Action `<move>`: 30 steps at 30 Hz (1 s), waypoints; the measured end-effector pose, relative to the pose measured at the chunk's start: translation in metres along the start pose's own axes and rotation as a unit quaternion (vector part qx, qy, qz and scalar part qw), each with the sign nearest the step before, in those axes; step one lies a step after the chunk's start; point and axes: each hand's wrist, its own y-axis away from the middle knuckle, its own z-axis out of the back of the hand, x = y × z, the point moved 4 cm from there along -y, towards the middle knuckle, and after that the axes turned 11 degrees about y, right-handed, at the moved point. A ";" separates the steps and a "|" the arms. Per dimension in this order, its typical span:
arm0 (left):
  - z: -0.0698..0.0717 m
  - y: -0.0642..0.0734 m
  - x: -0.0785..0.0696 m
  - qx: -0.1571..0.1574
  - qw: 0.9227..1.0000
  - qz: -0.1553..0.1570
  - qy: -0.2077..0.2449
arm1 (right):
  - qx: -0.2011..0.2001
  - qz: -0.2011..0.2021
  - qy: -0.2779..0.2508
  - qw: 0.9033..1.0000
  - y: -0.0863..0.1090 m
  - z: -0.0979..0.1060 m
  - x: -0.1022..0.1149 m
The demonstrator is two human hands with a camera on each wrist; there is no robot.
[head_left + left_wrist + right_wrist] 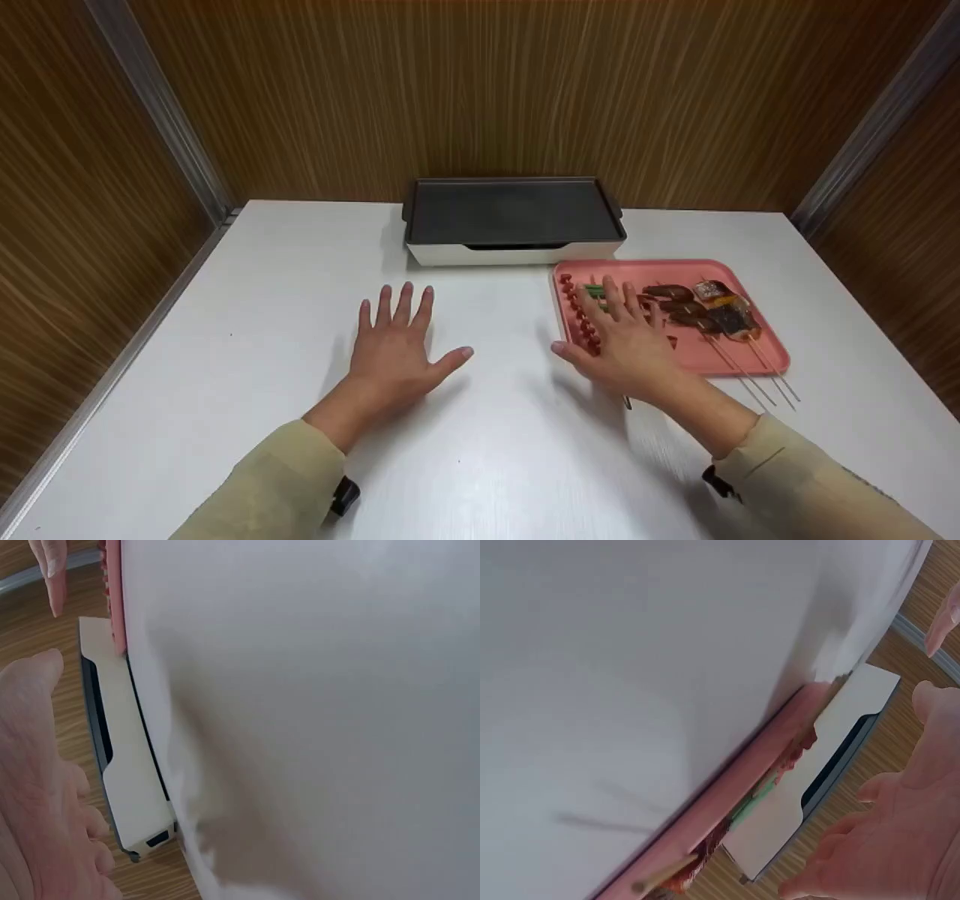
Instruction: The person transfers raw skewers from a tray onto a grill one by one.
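Observation:
My left hand point(396, 336) lies flat on the white table point(487, 450), fingers straight and spread, holding nothing. My right hand point(619, 334) is spread over the left part of a pink tray point(750, 352), above a red skewer point(576, 311) and a green one point(594, 289). I cannot tell whether it touches them. Brown meat skewers point(675, 301) and a darker one point(729, 313) lie to its right. The right wrist view shows the right hand point(904, 832) open beside the tray's edge point(742, 780). The left wrist view shows the left hand point(34, 787) open.
A dark grill plate on a white base point(514, 217) stands at the back middle of the table, just behind the tray. Thin skewer sticks point(761, 379) jut over the tray's front edge. Wood-panelled walls point(480, 90) close in the table on three sides.

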 end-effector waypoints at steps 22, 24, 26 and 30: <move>-0.026 -0.026 -0.075 -0.001 0.999 -0.037 0.025 | 0.005 -0.026 -0.038 0.999 0.029 0.030 -0.113; -0.030 -0.028 -0.083 -0.001 0.999 -0.044 0.024 | 0.000 -0.030 -0.052 0.998 0.034 0.030 -0.128; -0.034 -0.029 -0.089 -0.001 0.998 -0.052 0.021 | -0.005 -0.033 -0.062 0.998 0.038 0.030 -0.141; -0.042 -0.030 -0.101 0.002 0.998 -0.066 0.019 | -0.004 -0.038 -0.070 0.997 0.046 0.024 -0.167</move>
